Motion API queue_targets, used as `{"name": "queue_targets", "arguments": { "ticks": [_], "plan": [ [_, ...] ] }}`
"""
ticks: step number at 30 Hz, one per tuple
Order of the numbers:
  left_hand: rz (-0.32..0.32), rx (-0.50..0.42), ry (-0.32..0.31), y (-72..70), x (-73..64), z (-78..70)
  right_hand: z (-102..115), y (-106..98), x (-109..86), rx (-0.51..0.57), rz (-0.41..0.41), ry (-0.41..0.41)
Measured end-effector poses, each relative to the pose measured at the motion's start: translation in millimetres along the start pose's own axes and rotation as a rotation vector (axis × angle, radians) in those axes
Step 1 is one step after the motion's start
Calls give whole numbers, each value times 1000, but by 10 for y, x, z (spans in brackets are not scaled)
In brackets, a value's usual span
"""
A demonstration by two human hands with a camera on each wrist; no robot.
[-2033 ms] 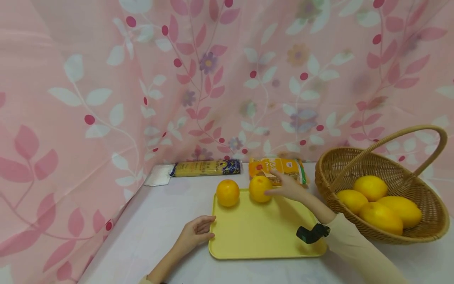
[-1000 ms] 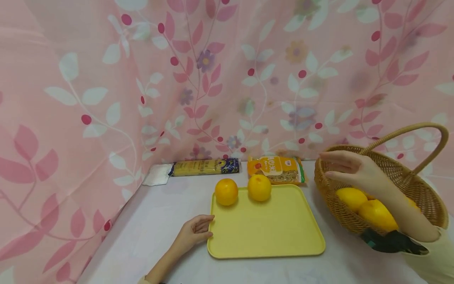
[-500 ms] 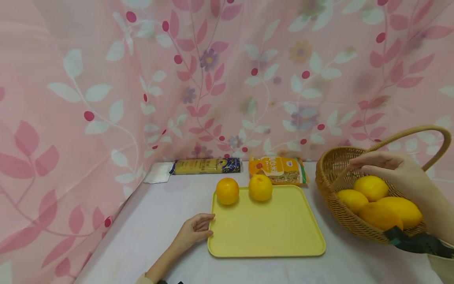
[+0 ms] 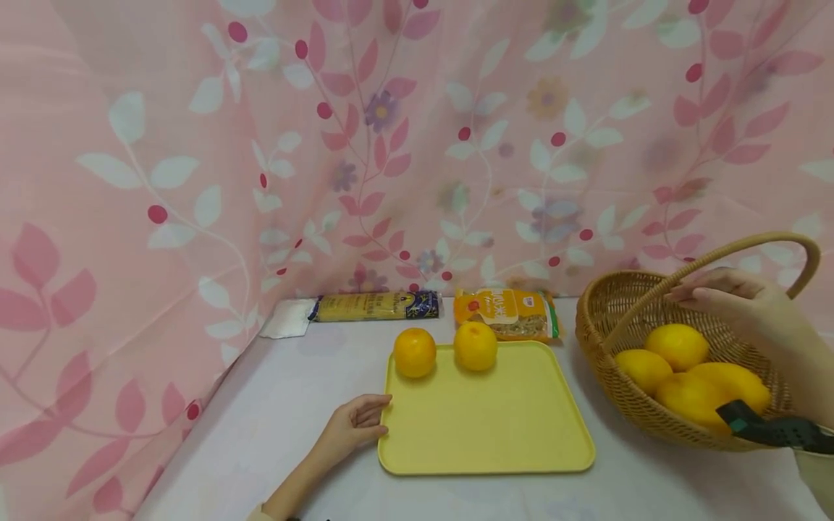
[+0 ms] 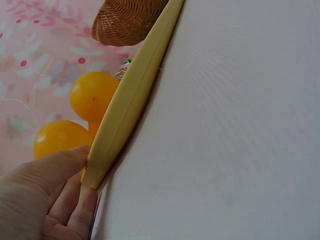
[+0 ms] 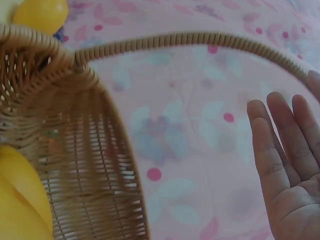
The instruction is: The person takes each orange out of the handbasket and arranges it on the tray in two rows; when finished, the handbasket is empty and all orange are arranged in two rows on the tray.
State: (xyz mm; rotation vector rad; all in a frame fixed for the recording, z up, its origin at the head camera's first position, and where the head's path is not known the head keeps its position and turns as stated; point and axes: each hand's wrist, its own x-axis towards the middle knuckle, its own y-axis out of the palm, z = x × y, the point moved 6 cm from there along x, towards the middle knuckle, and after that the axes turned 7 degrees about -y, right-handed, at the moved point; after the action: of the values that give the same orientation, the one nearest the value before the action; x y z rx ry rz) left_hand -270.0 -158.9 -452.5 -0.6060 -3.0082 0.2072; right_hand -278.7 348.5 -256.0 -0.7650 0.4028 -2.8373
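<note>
Head view: left hand (image 4: 348, 433) is gripping the tray (image 4: 485, 434); right hand (image 4: 749, 307), fingers loosely extended, is hovering near the basket (image 4: 593, 340).

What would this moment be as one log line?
left hand: holds edge of tray | right hand: holds nothing, near basket handle | tray: two oranges at far side | basket: four yellow fruits

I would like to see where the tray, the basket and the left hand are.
Tray (image 4: 485, 427): head view, bare flat middle.
Basket (image 4: 610, 381): head view, woven outer wall.
Left hand (image 4: 352, 427): head view, middle of the hand.
</note>
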Motion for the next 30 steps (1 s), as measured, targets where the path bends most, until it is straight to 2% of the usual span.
{"name": "queue_targets", "arguments": {
  "ticks": [3, 7, 12, 20, 24, 30],
  "plan": [
    [15, -8, -6, 11, -4, 14, -49, -72, 12, -48, -9, 21],
    [18, -13, -1, 22, -5, 15, -144, -168, 28, -208, -63, 131],
    [14, -2, -8, 13, 10, 6, -264, -243, 49, -262, -98, 230],
    [-1, 2, 1, 24, 10, -9, -483, -318, 126, -180, -93, 234],
    [10, 19, 7, 51, 42, 3, -592, -366, 76, -178, -101, 274],
    [4, 58, 21, 32, 107, -15, -713, -417, 0, -168, -117, 284]
  ]
}}
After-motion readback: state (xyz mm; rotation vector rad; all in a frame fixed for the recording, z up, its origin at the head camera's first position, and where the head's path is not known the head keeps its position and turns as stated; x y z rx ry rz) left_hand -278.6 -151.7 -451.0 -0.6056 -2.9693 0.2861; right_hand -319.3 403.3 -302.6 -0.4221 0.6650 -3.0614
